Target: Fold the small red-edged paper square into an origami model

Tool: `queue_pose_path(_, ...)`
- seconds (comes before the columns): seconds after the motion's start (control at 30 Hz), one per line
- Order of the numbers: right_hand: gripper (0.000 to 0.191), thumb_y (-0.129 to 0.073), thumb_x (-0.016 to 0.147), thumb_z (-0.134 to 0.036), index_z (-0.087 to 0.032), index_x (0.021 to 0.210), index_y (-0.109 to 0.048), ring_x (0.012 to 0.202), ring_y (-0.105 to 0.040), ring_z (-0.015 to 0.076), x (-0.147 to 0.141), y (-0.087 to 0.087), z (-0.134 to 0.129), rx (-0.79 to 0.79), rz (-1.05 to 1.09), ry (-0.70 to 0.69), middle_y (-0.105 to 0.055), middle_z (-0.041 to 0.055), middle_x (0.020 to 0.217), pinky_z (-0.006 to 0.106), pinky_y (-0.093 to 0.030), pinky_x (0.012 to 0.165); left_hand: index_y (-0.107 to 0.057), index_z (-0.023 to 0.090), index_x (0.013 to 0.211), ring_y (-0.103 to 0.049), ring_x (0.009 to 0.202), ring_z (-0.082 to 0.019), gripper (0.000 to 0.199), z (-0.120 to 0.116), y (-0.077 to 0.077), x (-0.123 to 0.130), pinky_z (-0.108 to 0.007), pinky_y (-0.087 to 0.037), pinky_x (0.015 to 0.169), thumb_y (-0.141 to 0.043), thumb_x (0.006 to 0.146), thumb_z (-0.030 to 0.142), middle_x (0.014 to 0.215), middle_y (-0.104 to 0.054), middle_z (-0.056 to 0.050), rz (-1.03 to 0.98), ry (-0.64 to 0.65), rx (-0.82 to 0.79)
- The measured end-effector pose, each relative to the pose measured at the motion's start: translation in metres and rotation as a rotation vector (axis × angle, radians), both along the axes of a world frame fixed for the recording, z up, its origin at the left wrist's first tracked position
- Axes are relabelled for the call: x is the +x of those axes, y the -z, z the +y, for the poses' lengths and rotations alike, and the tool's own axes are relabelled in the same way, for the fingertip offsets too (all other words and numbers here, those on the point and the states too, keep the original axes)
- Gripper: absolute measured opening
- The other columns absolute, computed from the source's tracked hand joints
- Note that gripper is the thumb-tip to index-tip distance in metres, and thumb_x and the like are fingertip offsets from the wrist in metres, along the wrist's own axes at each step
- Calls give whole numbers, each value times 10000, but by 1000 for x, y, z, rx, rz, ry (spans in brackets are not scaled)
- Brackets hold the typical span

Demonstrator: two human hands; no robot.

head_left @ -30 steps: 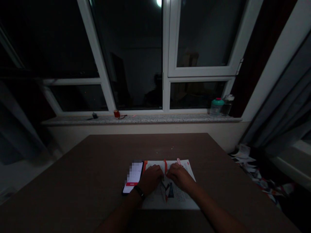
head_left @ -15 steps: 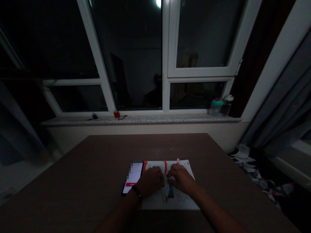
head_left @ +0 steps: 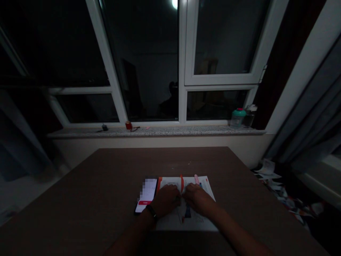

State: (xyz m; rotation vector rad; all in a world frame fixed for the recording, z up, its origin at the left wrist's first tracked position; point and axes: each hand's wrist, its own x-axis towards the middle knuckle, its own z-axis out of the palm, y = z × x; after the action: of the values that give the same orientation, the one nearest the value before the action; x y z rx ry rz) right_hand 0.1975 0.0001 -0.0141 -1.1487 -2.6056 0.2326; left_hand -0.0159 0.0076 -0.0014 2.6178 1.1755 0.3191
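An open book (head_left: 170,224) with printed pages lies on the brown table (head_left: 112,185). A red-orange strip (head_left: 182,183) runs along its middle fold, and a small red tip (head_left: 183,219) shows lower on the fold. My left hand (head_left: 167,200) rests over the left page, fingers curled in at the fold. From the other side, my right hand (head_left: 198,199) meets it there with bent, closed fingers. What the fingertips grip, if anything, is hidden in the dim light. A pink, rounded strip (head_left: 196,179) sticks out past the right page's top edge.
Left of the book lies a phone (head_left: 147,193) with its screen lit. On the stone windowsill (head_left: 170,131) stand a red jar (head_left: 128,125), a small dark object (head_left: 104,127) and a teal-lidded bottle (head_left: 238,117). Papers (head_left: 277,192) are piled beyond the table's right edge.
My right hand's fingers have drawn closer together and nearer the fold, baring more of the pink strip. The left hand has barely moved.
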Motion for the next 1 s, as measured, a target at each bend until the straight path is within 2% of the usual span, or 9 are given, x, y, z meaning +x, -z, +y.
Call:
queue_pose_path(0.2, 146, -541, 894, -159, -186, 979, -655, 976, -514, 201, 2, -2, -2, -31, 90, 23, -585, 54, 981, 318, -377, 885, -579, 219, 1088, -553, 1040, -229, 277, 3, 9, -3, -361, -395, 898, -664, 831, 162, 1113, -612, -26, -80, -28, 22)
queue_pose_path(0.3, 210, -540, 879, -135, -180, 1064, -628, 1023, -501, 212, 0, -2, -1, -23, 139, 56, -589, 69, 1039, 336, -374, 924, -570, 219, 1134, -539, 1056, -228, 309, 4, 10, -2, -360, -398, 909, -648, 844, 144, 1128, -608, -32, -114, -35, 30)
queue_pose_path(0.6, 360, -490, 888, -97, -216, 1214, -590, 1031, -490, 215, -2, 3, 1, -46, 156, 77, -572, 72, 1081, 348, -385, 917, -584, 221, 1143, -523, 1067, -222, 293, 4, 10, 2, -349, -409, 912, -603, 869, 120, 1124, -590, -33, -132, -41, 26)
queue_pose_path(0.73, 335, -517, 875, -102, -210, 1178, -610, 1035, -502, 216, -2, 3, 1, -56, 175, 98, -587, 65, 1074, 371, -372, 963, -577, 231, 1160, -520, 1068, -216, 300, 5, 10, 0, -347, -403, 922, -591, 881, 123, 1123, -589, -28, -128, -44, 30)
queue_pose_path(0.87, 285, -577, 873, -151, -221, 1143, -636, 1058, -516, 226, -1, 1, 0, -10, 201, 129, -596, 59, 1067, 441, -287, 1073, -576, 220, 1151, -514, 1061, -224, 274, 5, 11, 0, -352, -401, 911, -600, 889, 145, 1126, -584, -35, -84, -31, 57)
queue_pose_path(1.0, 193, -603, 877, -184, -233, 1044, -687, 1006, -541, 223, -1, 3, 0, 26, 175, 148, -594, 46, 996, 494, -214, 1118, -591, 211, 1108, -512, 1046, -229, 220, 3, 9, 2, -359, -400, 903, -584, 898, 147, 1124, -584, -39, -43, -51, 67)
